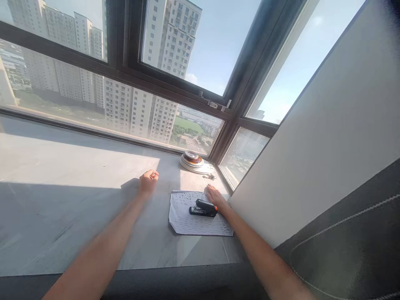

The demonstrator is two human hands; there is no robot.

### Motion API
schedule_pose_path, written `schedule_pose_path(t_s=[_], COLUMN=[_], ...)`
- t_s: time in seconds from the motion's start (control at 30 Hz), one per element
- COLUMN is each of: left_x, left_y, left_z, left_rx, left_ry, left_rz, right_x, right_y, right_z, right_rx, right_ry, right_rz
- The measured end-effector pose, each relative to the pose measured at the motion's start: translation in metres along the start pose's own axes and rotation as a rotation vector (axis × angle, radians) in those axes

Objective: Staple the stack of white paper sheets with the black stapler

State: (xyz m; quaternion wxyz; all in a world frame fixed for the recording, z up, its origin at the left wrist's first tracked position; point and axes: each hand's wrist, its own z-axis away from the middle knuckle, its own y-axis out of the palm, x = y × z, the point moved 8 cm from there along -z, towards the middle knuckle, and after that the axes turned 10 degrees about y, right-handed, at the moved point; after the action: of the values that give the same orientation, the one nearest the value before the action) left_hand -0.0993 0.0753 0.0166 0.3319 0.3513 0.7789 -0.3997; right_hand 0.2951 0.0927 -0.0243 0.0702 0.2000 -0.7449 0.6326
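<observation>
A sheaf of written paper (184,223) lies on the marble window sill, with a black stapler (203,209) resting on top of it. My right hand (215,196) lies flat at the paper's upper right edge, fingers stretched out, just beside the stapler's orange-tipped end. To the left of the paper, my left hand (149,181) rests on the sill with its fingers curled in; no object shows in it.
Near the window corner stands a stack of round tape rolls or discs (191,161), with a small dark tangled item (210,176) close by. Dark window frames (231,121) bound the sill (78,200) at the back. A white slanted wall (312,137) rises on the right.
</observation>
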Motion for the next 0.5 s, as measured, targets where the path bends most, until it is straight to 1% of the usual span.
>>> schedule_pose_path(t_s=[0.07, 0.1, 0.13, 0.2, 0.3, 0.33, 0.37, 0.4, 0.43, 0.47, 0.5], left_x=[-0.005, -0.004, 0.001, 0.022, 0.076, 0.089, 0.097, 0.103, 0.108, 0.112, 0.115], left_y=[-0.022, -0.037, -0.057, -0.103, -0.175, -0.193, -0.209, -0.220, -0.229, -0.238, -0.246], left_z=[0.006, 0.010, 0.015, 0.027, 0.052, 0.057, 0.058, 0.058, 0.060, 0.063, 0.066], left_rx=[-0.018, -0.037, -0.057, -0.099, -0.045, -0.010, 0.005, 0.039, 0.054, 0.055, 0.028], left_ry=[-0.022, -0.051, -0.108, -0.238, -0.503, -0.485, -0.407, -0.318, -0.266, -0.250, -0.271], left_rz=[-0.306, -0.404, -0.517, -0.636, -0.786, -0.806, -0.821, -0.812, -0.790, -0.756, -0.717], right_x=[0.019, 0.034, 0.051, 0.093, 0.166, 0.189, 0.212, 0.235, 0.257, 0.276, 0.293], right_y=[0.013, 0.019, 0.025, 0.039, 0.065, 0.073, 0.080, 0.087, 0.094, 0.099, 0.103], right_z=[-0.005, -0.007, -0.009, -0.012, -0.014, -0.014, -0.014, -0.013, -0.011, -0.010, -0.008], right_rx=[0.022, 0.020, 0.017, 0.014, 0.048, 0.051, 0.053, 0.062, 0.074, 0.073, 0.069], right_ry=[0.014, 0.005, -0.007, -0.034, -0.129, -0.143, -0.165, -0.195, -0.230, -0.256, -0.276], right_rz=[0.063, 0.084, 0.098, 0.105, 0.071, 0.054, 0.035, 0.015, -0.006, -0.029, -0.047])
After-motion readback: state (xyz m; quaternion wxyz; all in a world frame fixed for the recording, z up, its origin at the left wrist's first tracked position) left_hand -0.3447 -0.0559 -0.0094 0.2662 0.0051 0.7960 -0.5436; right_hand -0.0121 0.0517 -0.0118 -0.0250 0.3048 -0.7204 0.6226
